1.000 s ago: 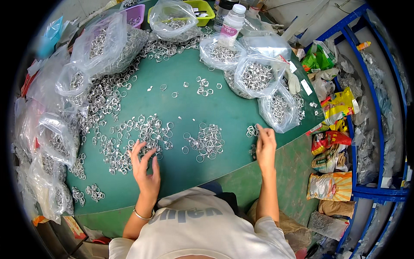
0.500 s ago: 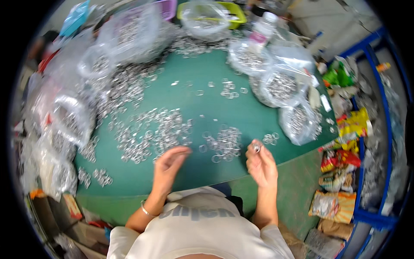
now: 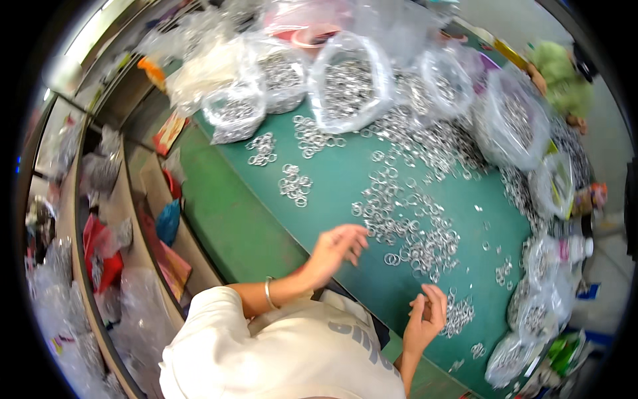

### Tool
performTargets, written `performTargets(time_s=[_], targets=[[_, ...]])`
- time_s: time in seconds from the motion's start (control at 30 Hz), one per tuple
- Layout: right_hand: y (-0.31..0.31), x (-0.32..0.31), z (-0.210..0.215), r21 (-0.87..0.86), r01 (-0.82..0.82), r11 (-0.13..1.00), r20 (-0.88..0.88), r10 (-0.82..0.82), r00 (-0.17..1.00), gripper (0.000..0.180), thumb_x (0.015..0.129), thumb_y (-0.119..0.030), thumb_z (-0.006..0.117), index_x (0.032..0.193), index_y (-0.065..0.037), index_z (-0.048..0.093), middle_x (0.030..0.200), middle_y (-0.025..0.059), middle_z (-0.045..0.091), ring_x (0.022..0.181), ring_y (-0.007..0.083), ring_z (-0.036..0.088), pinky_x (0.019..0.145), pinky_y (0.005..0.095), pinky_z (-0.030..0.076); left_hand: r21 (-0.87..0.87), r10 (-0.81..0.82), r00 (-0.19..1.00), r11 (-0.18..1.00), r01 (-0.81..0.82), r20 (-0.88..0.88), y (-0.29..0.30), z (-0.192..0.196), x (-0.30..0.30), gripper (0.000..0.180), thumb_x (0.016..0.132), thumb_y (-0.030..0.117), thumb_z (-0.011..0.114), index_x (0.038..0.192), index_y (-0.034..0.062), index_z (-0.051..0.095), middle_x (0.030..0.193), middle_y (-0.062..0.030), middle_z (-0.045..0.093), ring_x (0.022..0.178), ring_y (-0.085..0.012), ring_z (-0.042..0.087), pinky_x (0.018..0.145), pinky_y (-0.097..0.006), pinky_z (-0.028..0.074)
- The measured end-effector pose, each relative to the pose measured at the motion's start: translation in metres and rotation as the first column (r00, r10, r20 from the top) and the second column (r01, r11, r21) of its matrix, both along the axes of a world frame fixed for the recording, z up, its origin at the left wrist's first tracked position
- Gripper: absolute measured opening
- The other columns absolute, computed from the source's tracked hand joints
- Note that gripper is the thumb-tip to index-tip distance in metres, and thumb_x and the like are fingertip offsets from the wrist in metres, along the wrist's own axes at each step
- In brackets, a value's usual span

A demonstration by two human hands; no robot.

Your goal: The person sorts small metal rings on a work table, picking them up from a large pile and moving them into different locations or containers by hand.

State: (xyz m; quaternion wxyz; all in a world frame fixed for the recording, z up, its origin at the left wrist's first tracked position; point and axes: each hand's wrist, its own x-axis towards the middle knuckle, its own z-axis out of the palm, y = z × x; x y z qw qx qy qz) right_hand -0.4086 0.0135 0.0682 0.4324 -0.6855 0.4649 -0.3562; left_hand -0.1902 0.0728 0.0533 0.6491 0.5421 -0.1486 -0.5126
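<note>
Fingers [image 3: 355, 241] of the left hand [image 3: 335, 251] were spread loosely, tips just beside a scatter of metal rings [image 3: 412, 226] on the green table [image 3: 332, 179], holding nothing that could be seen. Those of the right hand [image 3: 425, 316] curled inward near a smaller heap [image 3: 458, 314] of rings; whether they pinched one could not be told. A bangle [image 3: 269, 292] circled the left wrist. Clear bags [image 3: 349, 83] of rings lined the table's far edge.
</note>
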Motion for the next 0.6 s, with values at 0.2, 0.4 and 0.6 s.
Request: performTargets(time_s=[0.2,0.4,0.6], targets=[[-0.005,0.023,-0.006,0.009,-0.25,0.968,-0.231,0.245,0.942,0.019,0.08,0.005,0.061,0.099,0.001,0.064,0.098,0.0137,0.061,0.078,0.0221,0.059,0.065,0.0305,0.048,-0.239,0.314,0.159,0.9,-0.365,0.936,0.016,-0.017,0.118,0.024,0.086,-0.011,0.046,0.101,-0.0021,0.061,0.098,-0.0133,0.061,0.091,-0.0225,0.059,0.081,-0.029,0.047],[-0.004,0.034,-0.011,-0.02,-0.233,0.972,-0.254,0.221,0.942,0.019,0.078,0.005,0.062,0.097,0.002,0.063,0.095,0.0153,0.061,0.089,0.0318,0.058,0.077,0.037,0.046,-0.208,0.441,0.384,0.831,-0.515,0.812,0.011,-0.035,0.166,0.017,0.09,-0.003,0.048,0.101,-0.0043,0.061,0.101,-0.0094,0.062,0.094,-0.0158,0.058,0.084,-0.027,0.045],[-0.005,0.042,-0.01,-0.327,-0.302,0.896,-0.515,0.098,0.851,0.031,0.074,-0.003,0.068,0.105,-0.002,0.061,0.113,0.013,0.055,0.107,0.0339,0.049,0.091,0.0451,0.037,0.187,-0.149,0.187,0.96,-0.208,0.971,0.019,-0.042,0.138,0.032,0.09,0.016,0.053,0.12,0.004,0.053,0.134,-0.0166,0.042,0.129,-0.0343,0.036,0.109,-0.053,0.02]])
